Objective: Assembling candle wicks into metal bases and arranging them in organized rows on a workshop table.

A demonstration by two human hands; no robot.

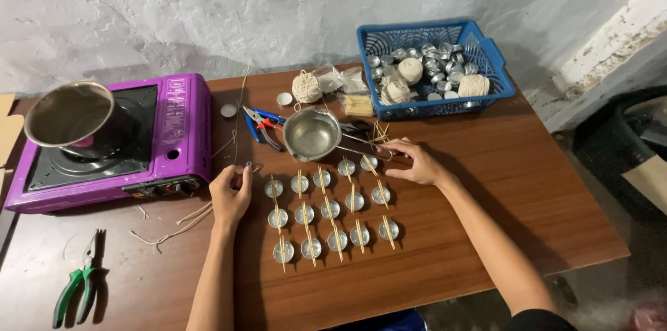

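Note:
Several small metal cups (331, 209), each with a thin wooden stick laid across it, stand in rows on the brown wooden table (486, 234). My left hand (231, 195) rests at the left end of the rows, its fingertips pinching a small metal piece with a length of string. My right hand (415, 162) lies at the upper right of the rows, fingers on the handle of a small steel pouring pot (311, 134). The pot stands just behind the cups.
A purple portable gas stove (174, 129) with a steel pot (69, 114) sits at the left. Green-handled pliers (80, 288) lie near the front left edge. Red-and-blue pliers (262, 125), a twine ball (306, 86) and a blue basket (486, 88) of cups and twine are behind.

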